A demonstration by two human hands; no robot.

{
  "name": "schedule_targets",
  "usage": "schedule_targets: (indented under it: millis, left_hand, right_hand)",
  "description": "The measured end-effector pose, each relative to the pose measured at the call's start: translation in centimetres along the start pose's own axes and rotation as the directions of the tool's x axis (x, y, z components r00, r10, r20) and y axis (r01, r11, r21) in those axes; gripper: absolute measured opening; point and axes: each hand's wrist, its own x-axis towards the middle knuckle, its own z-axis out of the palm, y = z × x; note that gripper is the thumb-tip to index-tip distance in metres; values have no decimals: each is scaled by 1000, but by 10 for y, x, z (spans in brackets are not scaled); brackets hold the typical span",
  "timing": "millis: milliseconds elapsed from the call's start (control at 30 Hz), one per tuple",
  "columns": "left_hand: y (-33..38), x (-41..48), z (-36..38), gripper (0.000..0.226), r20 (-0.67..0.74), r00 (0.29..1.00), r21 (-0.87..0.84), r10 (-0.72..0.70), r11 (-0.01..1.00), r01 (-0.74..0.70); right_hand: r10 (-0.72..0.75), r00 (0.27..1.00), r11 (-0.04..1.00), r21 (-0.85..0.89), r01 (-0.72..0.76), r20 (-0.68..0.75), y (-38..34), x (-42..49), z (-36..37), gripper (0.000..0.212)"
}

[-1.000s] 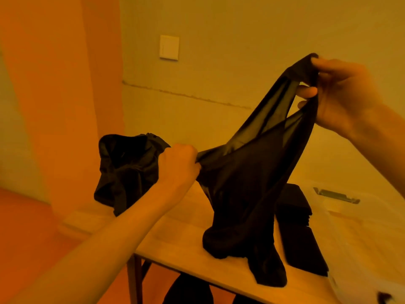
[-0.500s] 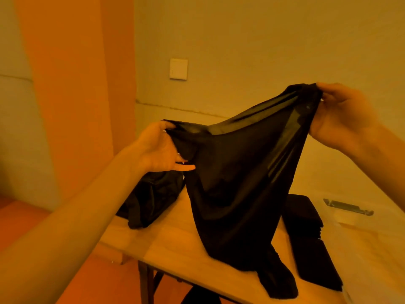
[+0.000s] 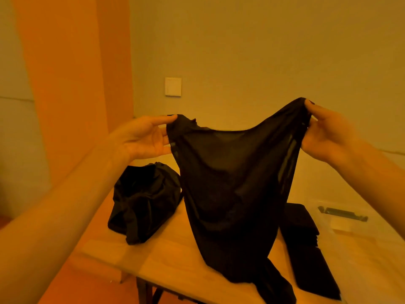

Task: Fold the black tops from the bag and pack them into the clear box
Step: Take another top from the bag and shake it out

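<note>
Holding a sheer black top [image 3: 232, 178] up in the air, we pinch one upper corner in our left hand [image 3: 144, 137] and the other in our right hand [image 3: 326, 132], which is slightly higher. The cloth sags between the two hands, and its lower end trails on the table [image 3: 166, 257] beneath them. Below our left hand sits the crumpled bag [image 3: 144, 202]. Below our right hand lie folded tops [image 3: 300, 224], with the box [image 3: 350, 218] just outside them.

Wooden table [image 3: 175, 260]: light top, dark leg [image 3: 143, 290] below the near-left corner. White wall switch [image 3: 173, 86]: mounted on the back wall, right of an orange pillar [image 3: 65, 84]. Floor [image 3: 72, 286]: orange, visible left of the table
</note>
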Motion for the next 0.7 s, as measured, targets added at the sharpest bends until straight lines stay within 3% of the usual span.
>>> schedule_targets:
  millis: [67, 100, 133, 167, 200, 233, 267, 300, 333, 367, 400, 467, 600, 700]
  left_hand:
    - [6, -1, 8, 28, -59, 997, 48, 47, 998, -44]
    - [8, -3, 11, 29, -93, 994, 135, 64, 990, -51]
    - [10, -7, 14, 30, -135, 988, 325, 68, 946, -21]
    - [11, -10, 16, 32, -182, 980, 605, 79, 795, 48]
    - [10, -12, 18, 37, -233, 965, 850, 119, 507, 143]
    - [8, -12, 22, 42, -258, 939, 957, 229, 191, 216]
    - [5, -10, 29, 44, -206, 909, 976, 363, 12, 216]
    - [0, -6, 39, 42, -107, 897, 994, 429, 24, 107]
    - [-7, -4, 51, 39, -5, 914, 983, 405, 171, -70]
    - [-14, -3, 67, 38, 95, 943, 896, 320, 384, -221]
    - [-22, 0, 83, 40, 200, 954, 768, 222, 569, -294]
    - [-41, 11, 109, 36, 328, 936, 548, 126, 782, -297]
    - [-63, 26, 135, 15, 315, 935, 238, 162, 940, -243]
    - [-62, 28, 137, 15, 338, 931, 117, 141, 975, -190]
  right_hand:
    - [6, 1000, 1000, -25, -5, 26, -2, 1, 0, 28]
    - [20, 999, 999, -43, -18, 43, -4, 0, 0, 30]
    - [37, 998, 998, -60, -34, 59, -6, 0, 2, 27]
    - [48, 995, 997, -71, -42, 86, -9, 1, 4, 23]
    - [58, 990, 995, -82, -48, 128, -13, 1, 7, 24]
    - [66, 982, 992, -120, -45, 179, -17, 1, 11, 31]
    - [78, 970, 982, -184, -35, 229, -21, 1, 18, 33]
    - [91, 956, 966, -256, -16, 281, -23, 1, 25, 30]
    - [111, 934, 940, -341, 11, 339, -25, 1, 33, 23]
    - [136, 907, 899, -434, 56, 398, -26, 2, 41, 17]
    - [175, 872, 842, -529, 108, 457, -26, 2, 47, 12]
    - [246, 814, 703, -675, 224, 527, -26, 3, 58, 9]
    - [220, 823, 510, -781, 361, 524, -28, 6, 65, 3]
    - [143, 871, 484, -801, 352, 469, -22, 9, 54, 9]
